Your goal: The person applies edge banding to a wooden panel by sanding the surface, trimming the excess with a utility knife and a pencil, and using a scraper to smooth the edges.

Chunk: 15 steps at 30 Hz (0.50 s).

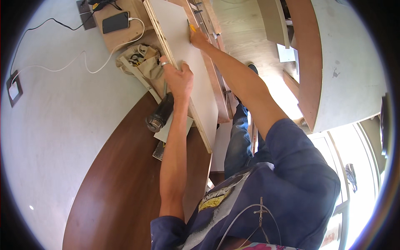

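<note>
Left hand [180,81] clamped on left edge of one white panel [189,54], right hand [199,39] pinching probably a yellow pencil [192,28] on its face, open floor right.

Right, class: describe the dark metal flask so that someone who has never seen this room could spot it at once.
Start at the curved dark brown tabletop. At its far end, just left of the left hand gripping the pale board, the dark metal flask lies on its side. Unlike the tan tool pouch beyond it, it is cylindrical, with a shiny steel end.
</note>
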{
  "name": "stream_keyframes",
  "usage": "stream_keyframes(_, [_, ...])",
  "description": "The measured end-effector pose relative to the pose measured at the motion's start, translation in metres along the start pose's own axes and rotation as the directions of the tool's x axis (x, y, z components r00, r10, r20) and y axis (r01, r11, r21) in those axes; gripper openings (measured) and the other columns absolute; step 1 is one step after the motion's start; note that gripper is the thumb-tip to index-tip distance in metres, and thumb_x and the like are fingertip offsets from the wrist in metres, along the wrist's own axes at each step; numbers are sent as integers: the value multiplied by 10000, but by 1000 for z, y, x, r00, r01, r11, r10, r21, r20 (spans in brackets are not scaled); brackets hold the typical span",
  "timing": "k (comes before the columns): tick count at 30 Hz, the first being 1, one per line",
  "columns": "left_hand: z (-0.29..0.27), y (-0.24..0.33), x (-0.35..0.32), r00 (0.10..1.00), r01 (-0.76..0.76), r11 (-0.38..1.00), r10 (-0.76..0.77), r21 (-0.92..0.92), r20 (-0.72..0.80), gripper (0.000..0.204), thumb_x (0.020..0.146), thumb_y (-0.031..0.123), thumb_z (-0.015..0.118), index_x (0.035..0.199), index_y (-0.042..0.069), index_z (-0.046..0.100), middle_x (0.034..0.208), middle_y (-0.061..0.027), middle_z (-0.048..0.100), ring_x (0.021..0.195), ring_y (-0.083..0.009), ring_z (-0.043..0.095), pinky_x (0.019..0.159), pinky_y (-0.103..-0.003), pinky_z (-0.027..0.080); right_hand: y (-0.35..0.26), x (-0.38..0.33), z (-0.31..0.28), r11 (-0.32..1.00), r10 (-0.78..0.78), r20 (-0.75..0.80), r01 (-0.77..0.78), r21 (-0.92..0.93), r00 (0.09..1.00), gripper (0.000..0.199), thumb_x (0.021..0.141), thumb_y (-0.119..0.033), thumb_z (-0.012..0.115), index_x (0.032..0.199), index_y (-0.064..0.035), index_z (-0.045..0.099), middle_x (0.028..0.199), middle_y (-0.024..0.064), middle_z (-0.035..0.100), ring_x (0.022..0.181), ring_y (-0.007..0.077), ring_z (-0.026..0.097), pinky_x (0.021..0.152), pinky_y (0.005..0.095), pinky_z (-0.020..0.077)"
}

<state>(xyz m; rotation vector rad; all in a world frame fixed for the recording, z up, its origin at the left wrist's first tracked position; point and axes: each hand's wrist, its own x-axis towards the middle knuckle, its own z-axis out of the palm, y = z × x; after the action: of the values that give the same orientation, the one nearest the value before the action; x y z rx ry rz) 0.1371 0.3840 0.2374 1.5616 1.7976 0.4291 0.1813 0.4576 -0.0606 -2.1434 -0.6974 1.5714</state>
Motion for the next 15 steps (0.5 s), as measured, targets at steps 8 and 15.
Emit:
stream_keyframes(8, [7, -2, -1, 998, -53, 996, 56, -73, 33, 425, 891, -13, 585, 1295, -4, 454, 1094, -187, 688, 965, -283, 678, 910, -379, 504, 21, -50, -16, 997, 69, -7, -69, 33, 998, 544, 1047, -502, 441, 1352, -55, 486, 1324, 306, 615, 1250, 490, 592, 1046, 578, 475])
stream_keyframes(15, [6, -11, -1, 991, -130, 987, 131, -89, 4, 376, 884, -16, 581, 1236, -22, 447, 1038, -196, 687, 914, -281, 679, 877, -385, 512, 37, -89, -1, 998, 54, -15, -54, 43, 998, 535, 1045, -480, 428, 1303, -15, 486, 1220, 366, 635, 1162, 533, 619, 1003, 609, 473])
